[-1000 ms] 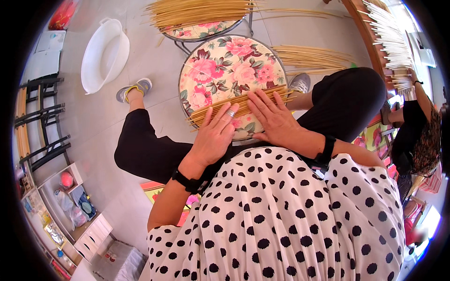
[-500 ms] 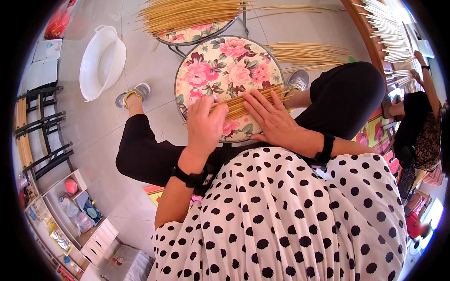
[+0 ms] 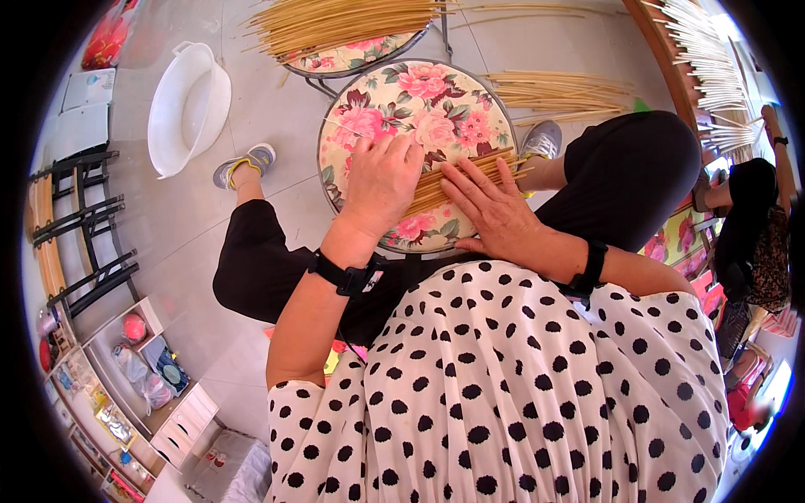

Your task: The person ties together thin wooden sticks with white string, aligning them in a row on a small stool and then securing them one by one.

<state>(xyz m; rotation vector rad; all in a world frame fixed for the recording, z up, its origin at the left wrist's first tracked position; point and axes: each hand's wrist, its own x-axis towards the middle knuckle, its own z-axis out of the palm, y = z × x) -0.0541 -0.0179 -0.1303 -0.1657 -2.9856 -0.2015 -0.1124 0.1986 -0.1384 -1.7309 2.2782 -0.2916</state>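
Observation:
A bundle of thin tan sticks (image 3: pixel 432 192) lies slantwise across the near part of a round stool top (image 3: pixel 402 107) with a pink flower print. My right hand (image 3: pixel 496 201) rests flat on the bundle's right part, fingers stretched out. On the left, my left hand (image 3: pixel 381 180) is over the stool at the bundle's left end, its fingers bent and pressed together. Its fingertips point down and are hidden, so what they hold cannot be made out. Just beyond them a thin white strand (image 3: pixel 342 127) lies on the flower print.
A second flowered stool (image 3: pixel 356 55) beyond bears a big pile of sticks (image 3: pixel 348 23). More sticks (image 3: pixel 562 90) lie on the floor at right. A white tub (image 3: pixel 189 109) stands at left. Far right, a person (image 3: pixel 759 226) works beside many pale sticks (image 3: pixel 708 54).
My left hand has moved away from me and slightly right, off the bundle's left end toward the white strand. My right hand stays flat on the sticks.

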